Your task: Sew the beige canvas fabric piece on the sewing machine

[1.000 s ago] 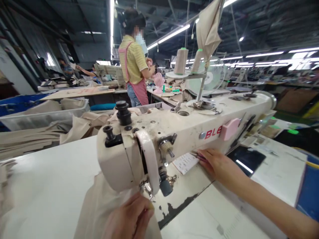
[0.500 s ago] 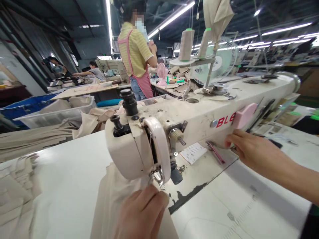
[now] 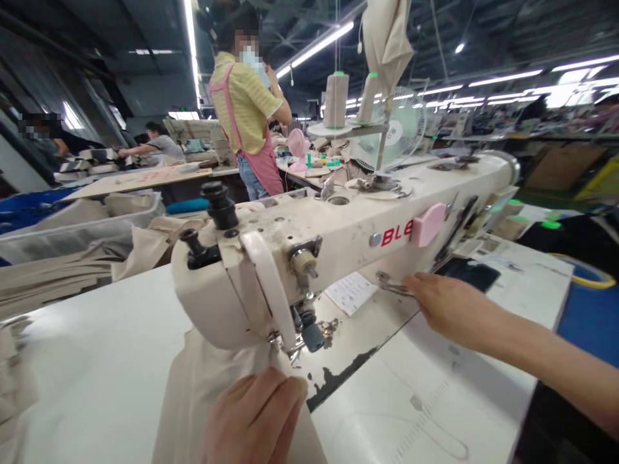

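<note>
A cream industrial sewing machine (image 3: 338, 235) with red letters stands on a white table (image 3: 97, 348). A beige fabric piece (image 3: 193, 386) lies under its needle and presser foot (image 3: 290, 345). My left hand (image 3: 256, 419) rests on the fabric just in front of the needle, fingers together, holding it down. My right hand (image 3: 445, 306) reaches under the machine's arm, its fingertips closed on small metal thread snips (image 3: 389, 283). A small printed paper slip (image 3: 349, 291) lies on the machine bed to the left of the snips.
A pink block (image 3: 428, 224) is stuck to the machine arm. Two thread cones (image 3: 336, 100) and a fan (image 3: 403, 129) stand behind it. A dark screen (image 3: 471, 274) lies at the right. Beige pieces and a grey bin (image 3: 72, 232) sit at the left. A person in a pink apron (image 3: 244, 109) stands behind.
My right hand took the snips off the machine bed, lifted them, and now holds them lower and further left under the arm. My left hand stayed on the fabric.
</note>
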Tool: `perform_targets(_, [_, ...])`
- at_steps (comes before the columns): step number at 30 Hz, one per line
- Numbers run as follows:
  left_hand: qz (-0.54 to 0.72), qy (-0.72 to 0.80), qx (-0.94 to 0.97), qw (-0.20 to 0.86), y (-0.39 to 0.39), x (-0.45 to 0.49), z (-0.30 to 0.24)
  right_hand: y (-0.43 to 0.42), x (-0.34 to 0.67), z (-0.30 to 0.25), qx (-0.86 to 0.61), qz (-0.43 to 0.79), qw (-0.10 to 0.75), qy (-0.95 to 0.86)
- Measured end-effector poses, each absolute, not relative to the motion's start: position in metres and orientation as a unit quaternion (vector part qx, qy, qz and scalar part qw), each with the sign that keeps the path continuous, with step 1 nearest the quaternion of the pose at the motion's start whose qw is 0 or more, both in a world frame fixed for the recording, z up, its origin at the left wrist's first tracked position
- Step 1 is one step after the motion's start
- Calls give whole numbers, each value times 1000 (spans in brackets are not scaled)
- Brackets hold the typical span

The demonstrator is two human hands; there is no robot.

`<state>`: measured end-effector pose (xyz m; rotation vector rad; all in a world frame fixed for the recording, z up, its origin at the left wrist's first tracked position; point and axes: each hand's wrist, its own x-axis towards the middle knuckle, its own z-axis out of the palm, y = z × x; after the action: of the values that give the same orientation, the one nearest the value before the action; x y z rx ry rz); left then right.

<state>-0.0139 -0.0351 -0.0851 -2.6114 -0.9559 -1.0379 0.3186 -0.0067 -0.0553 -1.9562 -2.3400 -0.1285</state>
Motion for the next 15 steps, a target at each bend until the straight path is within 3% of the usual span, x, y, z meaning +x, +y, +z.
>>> perform_targets(3, [-349,-318,-878,80,-40,-10,-83,-36,306,-48,-619,34,73,-781])
perform_targets(6, [-330,-318,-885,83,-41,-7,-81,-61,268,-44,-532,152,197,-809])
perform_targets(12, [-331,-289,-895,77,-40,-8,-84,-61,207,-57,-469,-7,163,-868])
perform_targets(15, [-327,-290,-895,90,-40,-9,-85,-56,197,-67,-452,-14,176,-875])
